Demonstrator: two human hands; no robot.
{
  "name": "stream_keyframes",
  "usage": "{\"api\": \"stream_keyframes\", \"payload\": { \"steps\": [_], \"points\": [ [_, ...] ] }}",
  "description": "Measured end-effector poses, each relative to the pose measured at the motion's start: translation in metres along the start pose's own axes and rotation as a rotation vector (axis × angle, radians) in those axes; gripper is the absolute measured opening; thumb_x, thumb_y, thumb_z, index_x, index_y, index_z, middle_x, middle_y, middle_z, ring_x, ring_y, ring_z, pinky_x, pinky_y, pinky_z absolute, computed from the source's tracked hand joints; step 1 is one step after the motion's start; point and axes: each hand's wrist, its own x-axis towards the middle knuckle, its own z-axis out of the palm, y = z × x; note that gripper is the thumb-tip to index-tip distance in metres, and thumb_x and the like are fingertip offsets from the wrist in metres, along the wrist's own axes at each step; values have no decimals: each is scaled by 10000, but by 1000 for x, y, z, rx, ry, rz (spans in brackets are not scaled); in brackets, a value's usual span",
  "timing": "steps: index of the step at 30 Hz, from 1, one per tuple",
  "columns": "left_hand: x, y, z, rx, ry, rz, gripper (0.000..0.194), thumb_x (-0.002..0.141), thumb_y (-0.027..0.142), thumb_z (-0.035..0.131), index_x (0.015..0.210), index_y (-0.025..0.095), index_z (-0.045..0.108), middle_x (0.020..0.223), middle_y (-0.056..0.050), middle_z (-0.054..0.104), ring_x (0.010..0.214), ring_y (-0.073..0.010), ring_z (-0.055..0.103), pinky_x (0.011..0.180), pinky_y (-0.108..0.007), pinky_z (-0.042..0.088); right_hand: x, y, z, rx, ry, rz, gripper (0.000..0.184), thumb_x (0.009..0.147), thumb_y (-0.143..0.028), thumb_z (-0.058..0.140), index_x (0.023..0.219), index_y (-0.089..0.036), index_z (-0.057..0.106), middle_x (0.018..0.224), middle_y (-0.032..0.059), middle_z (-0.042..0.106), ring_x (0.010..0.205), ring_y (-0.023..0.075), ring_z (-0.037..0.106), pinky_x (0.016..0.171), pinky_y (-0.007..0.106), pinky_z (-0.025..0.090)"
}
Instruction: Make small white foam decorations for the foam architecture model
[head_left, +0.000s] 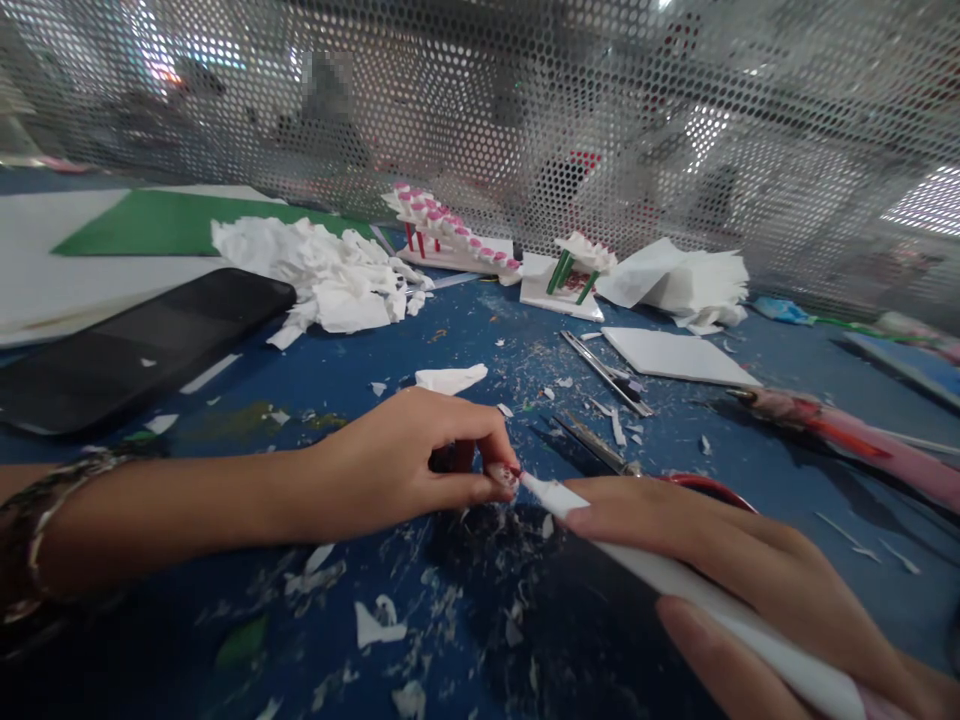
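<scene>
My left hand point(420, 450) is closed in a pinch over the blue table. Between its thumb and fingertips sits a small whitish piece with red marks point(504, 478); its exact kind is too small to make out. My right hand point(720, 550) grips a long white pen-like stick point(675, 575), held slanted, with its narrow end pointing left. The stick's reddish tip meets the small piece or comes very close to it. Just beyond my right hand lie scissors with red handles point(705, 485), partly hidden by the fingers. A torn white paper strip point(451, 379) lies behind my left hand.
A dark phone point(142, 345) and a heap of crumpled tissue point(322, 270) lie left. Behind stand two small models, one pink-topped point(450, 230), one with green legs point(570, 275). Tweezers point(606, 372), a white board point(679, 355) and a pink pen-like tool point(862, 440) lie right. Perforated metal point(480, 120) closes the back.
</scene>
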Motion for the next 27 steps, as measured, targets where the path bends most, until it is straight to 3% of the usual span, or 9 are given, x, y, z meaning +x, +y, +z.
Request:
{"api": "stream_keyframes", "payload": {
  "steps": [11, 17, 21, 27],
  "points": [
    [-1, -1, 0, 28, -44, 20, 104, 775, 195, 522, 842, 179, 600, 797, 13, 667, 718, -90, 605, 621, -126, 418, 2, 1, -1, 24, -50, -4, 423, 707, -107, 450, 1117, -208, 478, 1082, 44, 602, 983, 146, 567, 809, 190, 470],
    [0, 0, 0, 39, -46, -9, 134, 786, 232, 506, 836, 168, 612, 773, 1, 677, 678, -99, 617, 581, -130, 426, 4, 0, 0, 23, -40, -7, 429, 699, -98, 459, 1110, -217, 484, 1076, 31, 606, 978, 137, 569, 837, 177, 446],
    [0, 1, -1, 34, -50, -19, 126, 775, 214, 520, 838, 168, 620, 773, 4, 682, 686, -95, 618, 588, -126, 426, 4, 2, 3, -4, 50, -4, 400, 714, -112, 433, 1098, -209, 493, 1073, 15, 607, 956, 115, 579, 848, 144, 427],
    [0, 0, -1, 15, -53, -21, 124, 770, 210, 526, 836, 177, 624, 770, 7, 684, 693, -100, 620, 599, -134, 435, 3, 1, 0, -9, -8, -25, 407, 703, -104, 438, 1097, -197, 478, 1072, 15, 604, 983, 102, 560, 865, 129, 411]
  ]
}}
